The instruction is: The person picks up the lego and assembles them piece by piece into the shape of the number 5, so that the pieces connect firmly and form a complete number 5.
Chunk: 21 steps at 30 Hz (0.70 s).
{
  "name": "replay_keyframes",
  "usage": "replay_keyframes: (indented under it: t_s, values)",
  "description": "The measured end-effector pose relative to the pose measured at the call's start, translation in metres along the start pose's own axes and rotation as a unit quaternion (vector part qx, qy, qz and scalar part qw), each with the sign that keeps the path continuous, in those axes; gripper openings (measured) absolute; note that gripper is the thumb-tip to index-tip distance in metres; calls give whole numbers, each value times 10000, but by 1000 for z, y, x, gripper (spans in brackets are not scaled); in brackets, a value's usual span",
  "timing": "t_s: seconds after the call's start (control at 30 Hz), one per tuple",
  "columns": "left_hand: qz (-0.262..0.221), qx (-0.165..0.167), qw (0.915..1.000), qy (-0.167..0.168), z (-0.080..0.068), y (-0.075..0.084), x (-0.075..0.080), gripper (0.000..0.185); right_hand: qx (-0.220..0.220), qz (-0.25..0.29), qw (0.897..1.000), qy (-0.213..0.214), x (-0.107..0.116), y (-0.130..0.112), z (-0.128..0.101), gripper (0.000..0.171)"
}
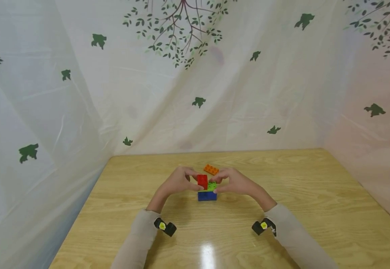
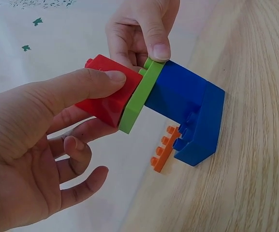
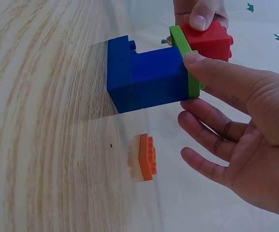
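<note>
A lower blue brick point(image 2: 207, 128) stands on the table, with an upper blue brick point(image 2: 170, 94) stacked on one end of its studs. On top lies a thin green plate point(image 3: 193, 82) that overhangs to the left. My left hand point(image 1: 180, 182) pinches a red brick point(image 1: 202, 180) between thumb and fingers, at the plate's left part. In the left wrist view the red brick leans slightly against the green plate. From the other side my right hand point(image 1: 236, 182) pinches the green plate's right end, thumb at its near edge and fingers behind.
An orange plate point(image 1: 211, 169) with studs lies on the wooden table point(image 1: 131, 231) just behind the stack. A pale curtain point(image 1: 154, 123) with leaf and bird prints hangs along the table's back and sides.
</note>
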<state>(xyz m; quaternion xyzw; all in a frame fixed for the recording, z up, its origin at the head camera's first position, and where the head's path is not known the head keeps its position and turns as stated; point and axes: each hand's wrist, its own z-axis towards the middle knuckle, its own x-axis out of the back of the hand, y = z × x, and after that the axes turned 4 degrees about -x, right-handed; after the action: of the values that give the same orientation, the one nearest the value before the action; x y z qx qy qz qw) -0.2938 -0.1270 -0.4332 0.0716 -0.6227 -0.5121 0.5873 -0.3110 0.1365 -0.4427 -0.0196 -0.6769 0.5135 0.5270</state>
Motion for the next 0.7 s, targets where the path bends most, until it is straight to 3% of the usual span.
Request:
replay_keyframes:
  t_s: [0.43, 0.7]
  values:
    - [-7, -128, 9999, -89, -1, 2, 1, 24, -97, 13, 9999, -74, 1, -5, -2, 35]
    - [-95, -171, 9998, -79, 0, 1, 1, 24, 124, -98, 9999, -11, 7, -6, -1, 41]
